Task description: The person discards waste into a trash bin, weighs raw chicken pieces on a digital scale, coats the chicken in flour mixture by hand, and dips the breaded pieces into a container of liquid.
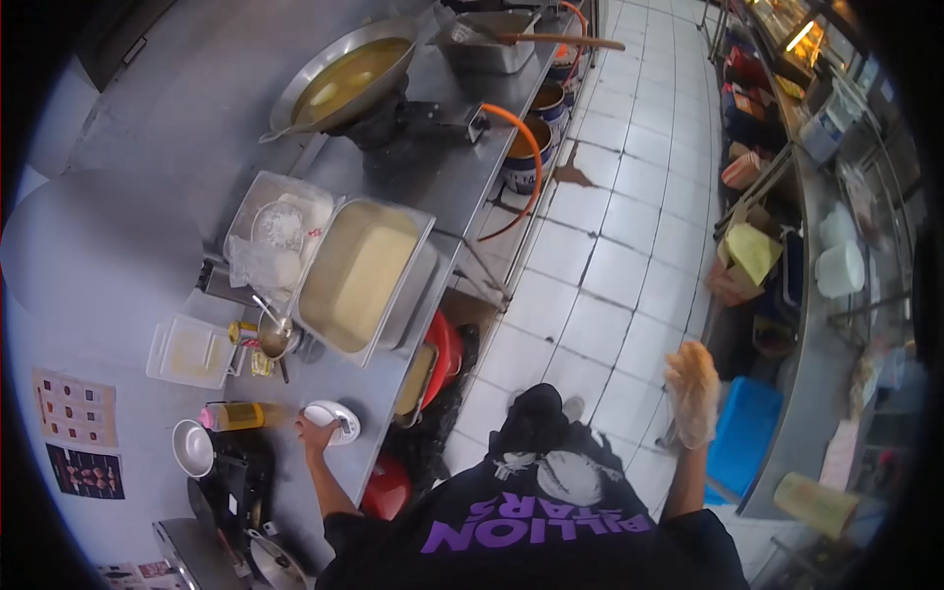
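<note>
My left hand [315, 431] is closed on the near-left edge of a round white kitchen scale [346, 421] on the steel counter [383, 374]. Its thumb lies close to the small display. Out to the right, over the tiled floor, my right hand [694, 418] wears a clear plastic glove. It is closed around a golden-brown piece of food [690, 366] that looks fried; the glove partly covers it. Left of the scale lies a bottle with yellow contents [236, 416] and a pink cap.
Farther along the counter stand a deep steel pan of pale batter [366, 280], a plastic tub [280, 221] and a wok of oil [354, 84]. An orange hose [536, 162] hangs over the edge. A blue container [745, 433] sits by the right-hand shelving.
</note>
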